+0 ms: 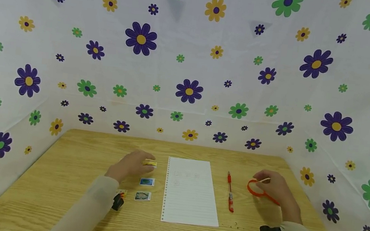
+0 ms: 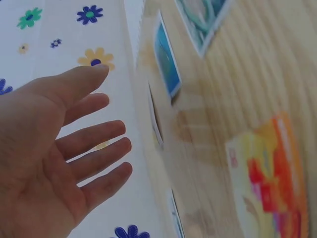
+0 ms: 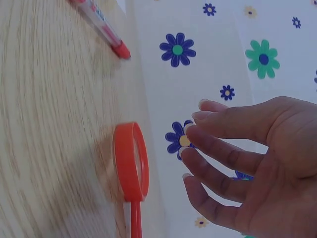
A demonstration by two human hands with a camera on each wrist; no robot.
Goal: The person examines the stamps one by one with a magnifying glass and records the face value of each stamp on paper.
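My left hand (image 1: 133,164) hovers over small picture stamps left of the paper, its fingers spread in the left wrist view, with nothing between them. Close under it are a yellowish stamp (image 1: 150,163) and a blue stamp (image 1: 147,181). Nearer the front lies a stamp with an oval picture (image 1: 142,196); an orange and yellow stamp (image 2: 270,183) is partly hidden by the left wrist in the head view. Over on the right, my right hand (image 1: 275,186), fingers loosely bent and holding nothing, is above a red magnifying glass (image 3: 128,163) lying on the table.
A lined sheet of paper (image 1: 191,205) with faint writing lies mid-table. Between it and the magnifying glass is a red pen (image 1: 230,194). Several tiny dark bits (image 1: 235,225) lie near the sheet's lower right corner. Flower-patterned cloth (image 1: 191,62) walls the table's back and sides.
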